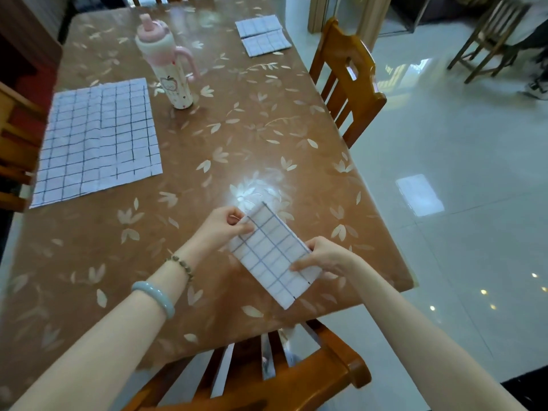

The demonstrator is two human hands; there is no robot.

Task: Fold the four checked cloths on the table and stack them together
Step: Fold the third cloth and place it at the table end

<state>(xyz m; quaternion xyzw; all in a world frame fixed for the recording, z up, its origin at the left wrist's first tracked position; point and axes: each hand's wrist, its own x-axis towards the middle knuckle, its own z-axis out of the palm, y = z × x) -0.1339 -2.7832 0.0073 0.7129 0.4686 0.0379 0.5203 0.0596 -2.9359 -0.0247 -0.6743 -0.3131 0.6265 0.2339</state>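
A folded white cloth with a dark check is held just above the near right part of the brown table. My left hand pinches its far left corner. My right hand grips its right edge. Unfolded checked cloths lie flat at the table's left, one partly over another. Folded checked cloths rest at the far right edge, one beside or partly over the other.
A pink and white drinking bottle with a handle stands near the table's middle. Wooden chairs stand at the right side and at the near edge. A glossy tiled floor lies to the right.
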